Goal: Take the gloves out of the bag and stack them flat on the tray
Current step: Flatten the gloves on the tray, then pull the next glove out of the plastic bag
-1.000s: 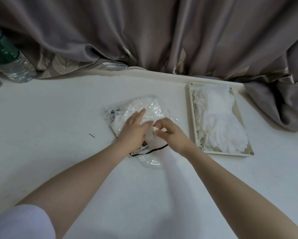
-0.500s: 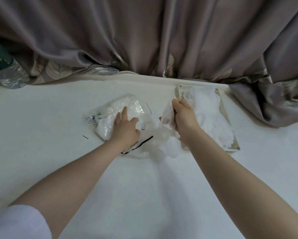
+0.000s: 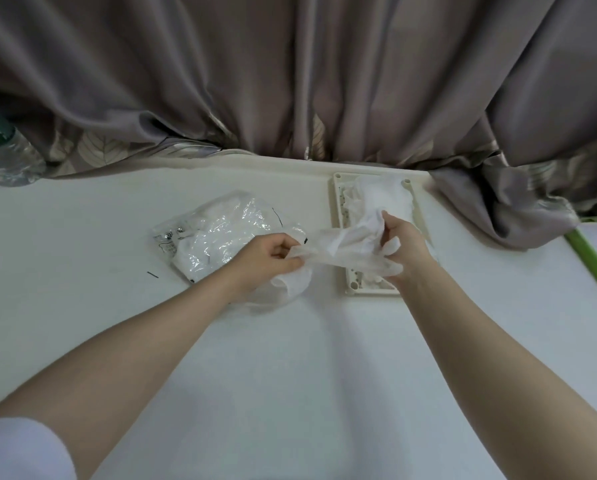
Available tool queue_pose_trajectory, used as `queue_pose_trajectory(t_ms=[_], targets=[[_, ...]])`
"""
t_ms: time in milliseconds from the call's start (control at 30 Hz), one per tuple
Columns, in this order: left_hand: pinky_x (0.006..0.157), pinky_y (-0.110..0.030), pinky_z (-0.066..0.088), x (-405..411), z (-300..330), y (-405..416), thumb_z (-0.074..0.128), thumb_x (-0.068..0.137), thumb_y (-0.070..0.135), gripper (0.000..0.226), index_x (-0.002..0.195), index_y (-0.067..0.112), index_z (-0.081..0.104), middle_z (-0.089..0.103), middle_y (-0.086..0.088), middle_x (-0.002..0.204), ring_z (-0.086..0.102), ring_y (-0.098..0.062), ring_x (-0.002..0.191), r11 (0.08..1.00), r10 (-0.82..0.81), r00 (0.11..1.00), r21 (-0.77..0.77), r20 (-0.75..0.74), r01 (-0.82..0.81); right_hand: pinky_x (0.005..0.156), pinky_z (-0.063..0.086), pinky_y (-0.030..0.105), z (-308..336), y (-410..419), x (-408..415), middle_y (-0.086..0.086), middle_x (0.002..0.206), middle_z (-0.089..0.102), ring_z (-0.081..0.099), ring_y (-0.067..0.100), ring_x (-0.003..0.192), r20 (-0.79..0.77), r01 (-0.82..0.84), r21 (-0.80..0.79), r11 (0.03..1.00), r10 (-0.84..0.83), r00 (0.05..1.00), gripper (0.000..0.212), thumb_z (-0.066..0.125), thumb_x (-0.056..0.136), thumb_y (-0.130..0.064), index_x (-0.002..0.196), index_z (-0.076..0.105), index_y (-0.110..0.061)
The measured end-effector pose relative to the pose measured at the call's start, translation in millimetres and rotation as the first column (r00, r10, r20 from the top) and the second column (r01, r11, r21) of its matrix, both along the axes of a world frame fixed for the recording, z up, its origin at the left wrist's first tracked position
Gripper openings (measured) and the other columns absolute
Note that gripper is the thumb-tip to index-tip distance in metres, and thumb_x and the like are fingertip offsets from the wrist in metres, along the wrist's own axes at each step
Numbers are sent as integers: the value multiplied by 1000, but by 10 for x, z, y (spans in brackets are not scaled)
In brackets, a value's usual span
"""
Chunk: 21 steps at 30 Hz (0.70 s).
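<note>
A thin white glove (image 3: pixel 342 249) is stretched between my two hands above the table. My left hand (image 3: pixel 267 259) pinches its left end beside the crumpled clear plastic bag (image 3: pixel 217 237), which lies on the table with more white gloves inside. My right hand (image 3: pixel 402 242) grips the glove's other end over the cream tray (image 3: pixel 338 216). A pile of white gloves (image 3: pixel 383 195) lies on the tray, partly hidden by my right hand.
A grey-brown curtain (image 3: pixel 290 81) hangs along the table's far edge and bunches at the right (image 3: pixel 504 209). A plastic water bottle (image 3: pixel 3 154) stands at the far left. A green-edged object (image 3: pixel 594 258) lies at the right edge.
My right hand pulled a glove from the bag and carried it right over the tray. My left hand left the bag and took the glove's other end.
</note>
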<state>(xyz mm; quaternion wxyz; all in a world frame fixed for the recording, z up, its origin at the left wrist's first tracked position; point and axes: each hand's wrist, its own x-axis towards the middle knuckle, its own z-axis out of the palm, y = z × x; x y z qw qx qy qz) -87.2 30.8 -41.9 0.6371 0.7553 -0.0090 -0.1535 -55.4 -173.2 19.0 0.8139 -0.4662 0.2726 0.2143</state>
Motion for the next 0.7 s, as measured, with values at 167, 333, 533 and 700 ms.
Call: queue_pose_trajectory(t_ms=[167,333,533,700], targets=[[65,-15,49,68,187,-63,63,85,0,14,82,13,60,62,9,66,60,-4,62,989,-94,978,-129,-189,70,56,54,26,-115,-447,66,7,70,60,63,21,64,-41,84,-6,996,-85,996,32,40,99,-23,77,56,-5],[57,-21,52,135,394,-433,45,94,6,21,78,14,56,61,2,69,61,-14,65,909,23,960,-395,-278,-136,51,52,26,-238,-844,37,9,71,58,57,21,57,-16,33,-183,983,-36,999,21,39,94,-4,79,54,-6],[48,-17,48,126,581,-927,43,95,6,21,78,14,53,60,6,62,60,-7,56,943,-78,967,-334,-243,-8,94,41,36,-195,-1165,-15,0,114,54,52,20,106,61,-252,-682,686,397,916,35,45,89,-2,114,60,-21],[54,-21,50,146,658,-1230,49,94,11,17,82,16,59,63,4,71,61,-10,64,971,-101,961,-236,-258,39,105,31,21,47,-1096,-86,-12,135,51,42,3,128,334,-393,-724,567,787,519,44,54,91,-2,126,54,-29]])
